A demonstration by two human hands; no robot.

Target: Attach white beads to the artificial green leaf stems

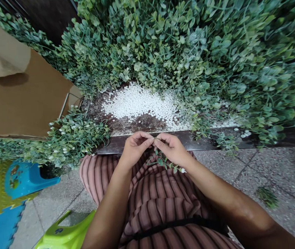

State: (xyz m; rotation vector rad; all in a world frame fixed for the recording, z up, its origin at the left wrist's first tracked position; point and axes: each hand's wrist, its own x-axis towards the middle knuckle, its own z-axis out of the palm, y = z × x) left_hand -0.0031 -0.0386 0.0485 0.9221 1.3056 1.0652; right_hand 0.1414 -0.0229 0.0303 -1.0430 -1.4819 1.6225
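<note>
My left hand (137, 148) and my right hand (172, 148) meet at the fingertips above my lap, near the edge of a dark table (139, 126). Both are closed in a pinch. A thin sprig of artificial green leaves (164, 161) hangs below my right hand, with a small white bud at its tip; its upper end runs up into the pinched fingers. What sits between my left thumb and finger is too small to make out. Just beyond my hands, a heap of small white beads (139, 102) is spread over the table.
Bushy artificial foliage (168, 45) covers the far side of the table. More white-tipped sprigs (77, 133) lie at left, beside a cardboard box (20, 100). A blue stool (25, 179), a lime-green stool (65, 233) and a fallen leaf clump (267, 197) are on the floor.
</note>
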